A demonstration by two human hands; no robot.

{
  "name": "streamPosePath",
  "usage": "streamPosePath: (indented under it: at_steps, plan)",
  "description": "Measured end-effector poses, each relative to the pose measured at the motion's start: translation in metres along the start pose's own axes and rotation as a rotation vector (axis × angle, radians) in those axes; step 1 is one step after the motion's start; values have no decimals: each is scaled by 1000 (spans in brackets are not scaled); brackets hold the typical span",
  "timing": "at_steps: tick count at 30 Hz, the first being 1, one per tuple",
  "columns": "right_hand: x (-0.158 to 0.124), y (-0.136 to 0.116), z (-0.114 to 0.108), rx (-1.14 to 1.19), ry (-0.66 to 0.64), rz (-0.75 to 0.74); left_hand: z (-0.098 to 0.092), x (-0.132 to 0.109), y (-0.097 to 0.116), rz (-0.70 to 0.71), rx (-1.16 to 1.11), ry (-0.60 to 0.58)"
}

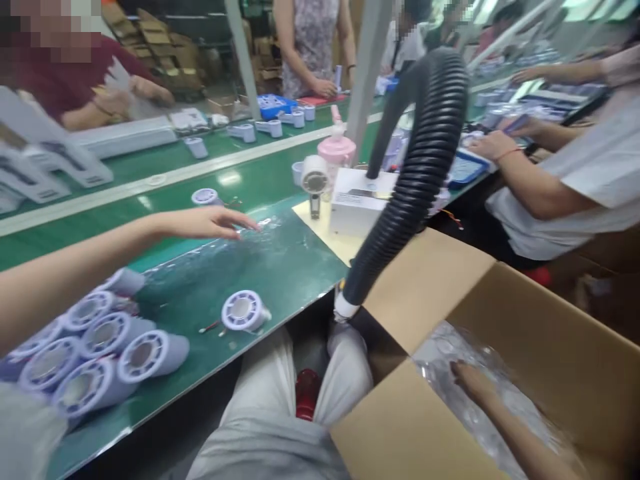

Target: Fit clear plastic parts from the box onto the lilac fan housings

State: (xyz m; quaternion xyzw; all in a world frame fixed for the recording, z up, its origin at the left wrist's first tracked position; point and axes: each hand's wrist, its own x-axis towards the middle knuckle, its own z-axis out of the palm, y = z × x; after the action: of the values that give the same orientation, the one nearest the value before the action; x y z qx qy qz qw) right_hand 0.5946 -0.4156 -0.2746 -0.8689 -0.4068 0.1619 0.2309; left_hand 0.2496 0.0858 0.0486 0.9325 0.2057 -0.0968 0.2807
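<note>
My left hand is stretched out over the green bench mat, fingers apart and holding nothing. Just behind it lies a lavender cylindrical housing with thin wires. Below it, near the bench edge, rests another short lavender housing with a vented round end and a small wire connector. My right hand reaches down into an open cardboard box, touching clear plastic packaging. Its fingers are blurred and partly lost against the plastic. Under my left forearm, several lavender housings lie grouped together.
A thick black corrugated hose arches from a white box-shaped device down past the bench edge. Beside the device stand a handheld fan-like unit and a pink cup. A co-worker's arm is at the right.
</note>
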Motion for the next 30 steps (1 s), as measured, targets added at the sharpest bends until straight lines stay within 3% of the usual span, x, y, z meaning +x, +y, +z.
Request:
streamPosePath:
  at_steps: [1, 2, 4, 6, 9, 11, 14, 17, 19, 21, 23, 26, 28, 30]
  plan:
    - [1, 4, -3, 16, 19, -63, 9, -9, 10, 131, -73, -199]
    - [2, 6, -7, 26, 67, -135, 21, -17, 21, 250, -91, -327]
    - [2, 5, -19, 28, 214, -255, 47, -33, 38, 408, -39, -449]
    - [-1, -8, -37, 53, 317, -248, 66, -46, 45, 488, 32, -406]
    - [-12, -48, -66, 227, 259, 90, 77, -60, 36, 494, 44, -234]
    - [-25, -84, -79, 454, 222, 293, 79, -68, 27, 375, -81, -83]
    - [-50, -144, -82, 777, 204, 320, 91, -83, 25, 0, -630, 94]
    - [-73, -204, -69, 839, 5, 104, 124, -96, 39, -225, -1198, 22]
    - [-85, -242, -59, 681, -160, -135, 151, -103, 53, -213, -1505, -98]
    - [-93, -275, -50, 466, -235, -341, 178, -106, 64, -175, -1717, -205]
    - [-97, -302, -42, 282, -192, -509, 201, -106, 72, -124, -1669, -274]
    - [-98, -328, -30, 69, 12, -688, 225, -102, 75, -53, -1443, -171]
    - [-96, -337, -24, -34, 121, -716, 232, -100, 75, -23, -1358, -71]
    - [-92, -343, -21, -106, 148, -690, 230, -100, 77, 16, -1240, -44]
